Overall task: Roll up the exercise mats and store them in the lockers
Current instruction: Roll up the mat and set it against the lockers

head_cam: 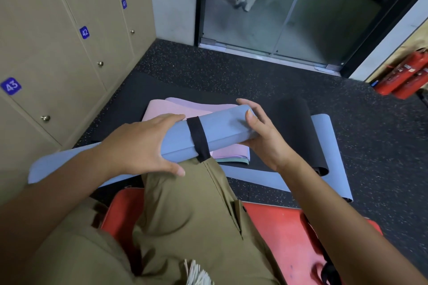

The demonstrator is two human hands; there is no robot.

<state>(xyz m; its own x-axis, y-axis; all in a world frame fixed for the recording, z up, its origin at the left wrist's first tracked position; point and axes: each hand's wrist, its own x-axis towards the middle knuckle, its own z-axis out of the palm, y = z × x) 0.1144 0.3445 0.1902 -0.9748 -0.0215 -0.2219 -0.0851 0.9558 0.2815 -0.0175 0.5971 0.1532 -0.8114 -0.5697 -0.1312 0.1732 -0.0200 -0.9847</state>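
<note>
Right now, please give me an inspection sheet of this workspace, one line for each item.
Surface: dark speckled floor.
Job's things: rolled blue mat bound by a black strap; flat blue mat, black mat and folded pink mat lie on the floor; lockers 41 to 43 shut.
Clutter: red bench under the person.
Grippers: left hand grips one end of the roll; right hand holds the other end.
Cables: nothing seen.
Surroundings: glass door, a person standing behind it; red fire extinguishers at the right wall.
</note>
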